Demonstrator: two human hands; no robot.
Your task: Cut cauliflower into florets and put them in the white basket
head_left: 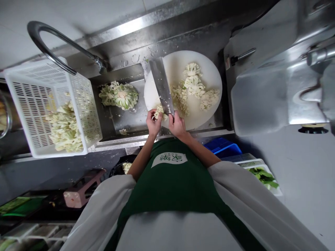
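My left hand (pixel 154 123) is closed on a small cauliflower piece (pixel 159 111) at the near edge of a round white cutting board (pixel 209 115). Beside it, my right hand (pixel 178 126) grips a cleaver (pixel 161 82); its handle is hidden in the fingers. The wide blade points away from me across the board, right by the held piece. To the right of the blade lie cut cauliflower florets (pixel 194 83) and a heap of small bits. A larger cauliflower head (pixel 121 96) rests in the sink to the left, stem side up.
A white plastic basket (pixel 85 146) at the left holds many florets (pixel 65 130). A curved faucet (pixel 57 36) arches above it. Steel equipment (pixel 261 94) borders the board at right. Below the counter are a blue bin (pixel 222 146) and green leaves (pixel 264 176) in a basket.
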